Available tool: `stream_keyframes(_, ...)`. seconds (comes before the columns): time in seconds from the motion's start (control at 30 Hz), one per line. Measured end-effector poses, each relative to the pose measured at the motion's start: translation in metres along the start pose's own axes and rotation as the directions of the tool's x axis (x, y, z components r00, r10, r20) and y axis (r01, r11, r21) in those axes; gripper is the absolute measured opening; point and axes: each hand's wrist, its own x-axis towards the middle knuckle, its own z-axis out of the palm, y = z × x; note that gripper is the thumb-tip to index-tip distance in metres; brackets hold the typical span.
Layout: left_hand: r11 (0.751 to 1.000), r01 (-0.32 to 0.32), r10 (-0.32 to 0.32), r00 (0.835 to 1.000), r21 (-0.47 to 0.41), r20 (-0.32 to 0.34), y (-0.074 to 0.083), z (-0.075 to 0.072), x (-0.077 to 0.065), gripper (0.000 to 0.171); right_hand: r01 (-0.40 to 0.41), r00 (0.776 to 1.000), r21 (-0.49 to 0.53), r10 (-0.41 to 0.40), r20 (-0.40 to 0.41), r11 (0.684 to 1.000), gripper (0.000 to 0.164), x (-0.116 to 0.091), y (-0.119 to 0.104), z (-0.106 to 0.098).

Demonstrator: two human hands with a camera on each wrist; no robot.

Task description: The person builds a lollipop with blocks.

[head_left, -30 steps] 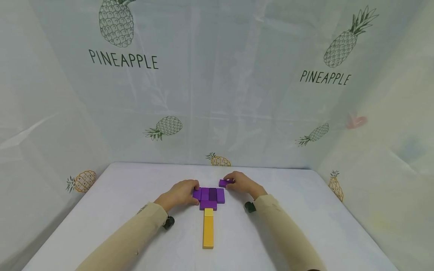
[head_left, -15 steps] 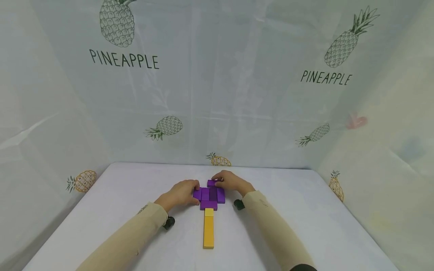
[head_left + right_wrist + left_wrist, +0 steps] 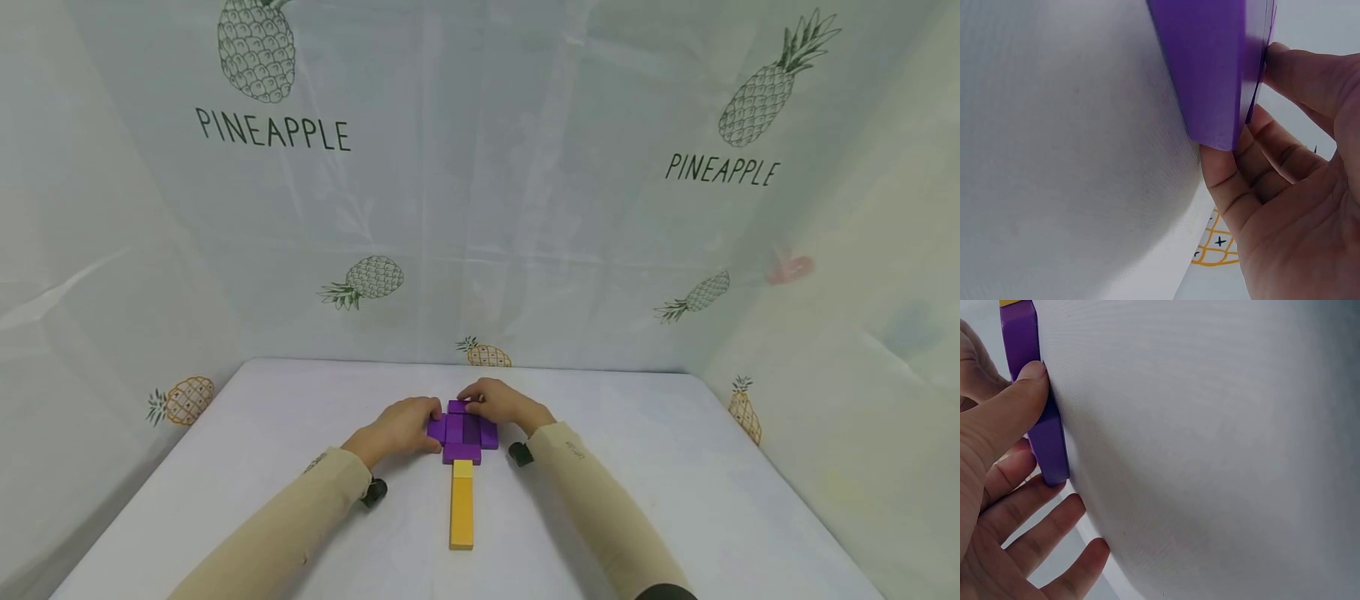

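Observation:
Purple blocks lie flat together on the white table. My left hand (image 3: 401, 427) holds the leftmost purple block (image 3: 436, 428) between thumb at its near end and a finger at its far end. In the left wrist view, the thumb (image 3: 1013, 403) overlaps the purple blocks' side and the other fingers spread beyond. At the row's far side, my right hand (image 3: 506, 402) pinches a crosswise purple block (image 3: 456, 407), partly covered by its fingers. In the right wrist view, another purple block (image 3: 1204, 69) stands in front of the fingertips. A crosswise purple block (image 3: 461, 454) closes the near side.
A yellow strip (image 3: 461, 517) with a paler yellow end piece (image 3: 462, 468) runs from the purple blocks toward me. A pineapple-printed curtain (image 3: 480, 208) surrounds the white table (image 3: 315, 392) at the back and sides.
My right hand has carried the crosswise purple block leftward, from right of the row to its far edge over the middle blocks. The left hand has kept its place.

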Motion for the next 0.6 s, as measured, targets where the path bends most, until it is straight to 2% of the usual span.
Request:
stream_keyframes(0.27, 1.0, 0.005, -0.005, 1.0, 0.005, 0.007, 0.0011, -0.0007, -0.0008, 0.043, -0.018, 1.0, 0.006, 0.018, 0.0, 1.0, 0.028, -0.0015, -0.0022, 0.0009)
stream_keyframes(0.6, 1.0, -0.004, 0.004, 1.0, 0.008, 0.0, 0.0008, -0.0013, -0.0009, 0.043, 0.004, 1.0, -0.007, -0.004, -0.005, 1.0, 0.027, -0.0009, -0.005, 0.0004)
